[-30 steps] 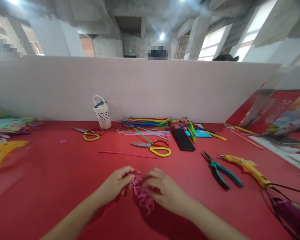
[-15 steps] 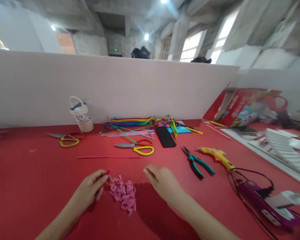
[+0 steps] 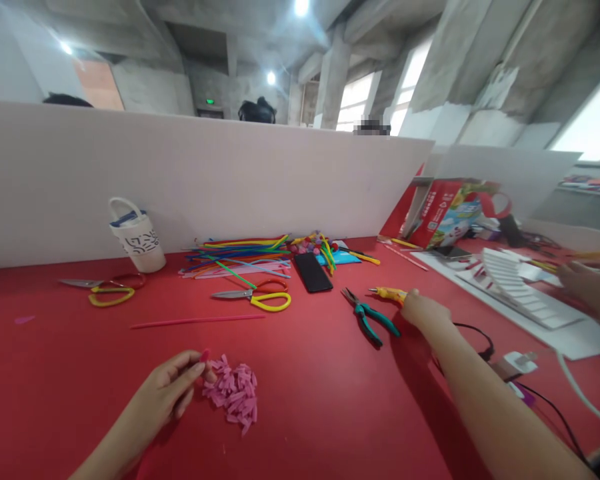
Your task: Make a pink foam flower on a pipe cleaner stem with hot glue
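Observation:
My left hand (image 3: 173,387) is pinched on a small pink-red piece (image 3: 205,355), whose full shape I cannot make out. Just right of those fingers lies a loose heap of pink strips (image 3: 235,393). Out to the right, my right hand (image 3: 427,312) is closed over the yellow hot glue gun (image 3: 389,293); its nozzle points left and the palm hides its grip. Teal-handled pliers (image 3: 367,317) lie beside the gun's tip. A straight pink pipe cleaner (image 3: 197,322) rests beyond my left hand.
Scissors (image 3: 270,302), a second pair (image 3: 111,297), a phone (image 3: 313,272), pipe cleaners (image 3: 240,253) and a white cup (image 3: 140,243) are on the red table. A power strip (image 3: 525,395) with cables lies right. Another person's hand (image 3: 587,283) is at the far right.
My right hand has moved right from beside the pink heap and closed on the glue gun. My left hand keeps its pinch. The view has turned right.

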`<state>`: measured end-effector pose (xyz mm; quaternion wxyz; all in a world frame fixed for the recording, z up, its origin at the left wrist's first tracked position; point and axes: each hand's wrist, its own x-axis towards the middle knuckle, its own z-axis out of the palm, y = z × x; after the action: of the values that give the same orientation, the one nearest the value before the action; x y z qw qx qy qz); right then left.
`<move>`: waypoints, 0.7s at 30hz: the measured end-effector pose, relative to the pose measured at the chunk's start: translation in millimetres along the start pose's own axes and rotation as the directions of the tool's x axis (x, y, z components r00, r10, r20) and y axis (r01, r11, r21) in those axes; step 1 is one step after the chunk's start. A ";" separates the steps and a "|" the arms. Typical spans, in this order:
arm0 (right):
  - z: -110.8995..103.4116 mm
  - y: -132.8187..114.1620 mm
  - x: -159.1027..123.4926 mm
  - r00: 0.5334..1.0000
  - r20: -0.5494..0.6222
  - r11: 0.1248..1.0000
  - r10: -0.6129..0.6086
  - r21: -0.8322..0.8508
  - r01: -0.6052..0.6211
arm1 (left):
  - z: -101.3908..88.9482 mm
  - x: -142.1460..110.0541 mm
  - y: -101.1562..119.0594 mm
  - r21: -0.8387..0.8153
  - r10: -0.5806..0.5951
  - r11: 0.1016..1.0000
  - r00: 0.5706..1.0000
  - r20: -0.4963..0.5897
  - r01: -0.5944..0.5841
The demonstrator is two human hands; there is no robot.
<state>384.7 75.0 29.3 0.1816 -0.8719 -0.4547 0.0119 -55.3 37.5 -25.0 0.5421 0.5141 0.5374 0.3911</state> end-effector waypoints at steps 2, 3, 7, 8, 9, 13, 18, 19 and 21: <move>5.1 2.0 6.3 0.998 -0.002 0.997 0.068 0.044 -0.068 | -0.7 0.1 0.1 -0.012 0.009 1.000 1.000 -0.006 -0.009; 5.8 0.9 7.2 0.996 -0.004 0.993 0.092 0.071 -0.091 | -1.1 0.1 -0.3 -0.011 0.007 1.000 1.000 -0.009 -0.007; -11.6 -15.7 6.8 0.990 -0.114 0.961 0.079 0.273 -0.045 | -1.3 0.1 -1.7 -0.026 -0.017 1.000 0.999 -0.030 0.017; -20.1 -23.2 5.9 0.986 -0.154 0.941 0.063 0.339 -0.007 | -0.7 -0.1 -0.8 -0.032 -0.022 0.999 0.999 -0.026 0.021; -29.1 -32.1 4.0 0.979 -0.196 0.912 0.050 0.408 0.035 | 0.2 -0.6 1.1 -0.035 -0.025 0.999 1.000 -0.015 0.024; -55.9 -80.5 -23.0 0.961 -0.268 0.691 -0.066 0.683 0.238 | 9.2 -7.4 17.9 -0.092 0.001 0.996 1.000 0.011 0.000; -39.1 -150.0 -107.6 0.935 -0.185 0.352 -0.303 0.890 0.290 | 33.9 -25.3 51.6 -0.224 -0.006 0.975 0.998 -0.062 -0.008; -31.2 -161.0 -125.9 0.925 -0.177 0.301 -0.337 0.910 0.284 | 40.2 -28.6 58.8 -0.251 -0.023 0.968 0.996 -0.082 0.001; -16.1 -176.5 -157.2 0.912 -0.176 0.224 -0.371 0.936 0.272 | 53.8 -33.9 72.8 -0.312 -0.011 0.950 0.996 -0.087 -0.016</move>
<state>156.4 36.7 79.4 0.6378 -0.4802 -0.5352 0.2760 3.1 9.1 46.5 0.5920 0.4052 0.4914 0.4939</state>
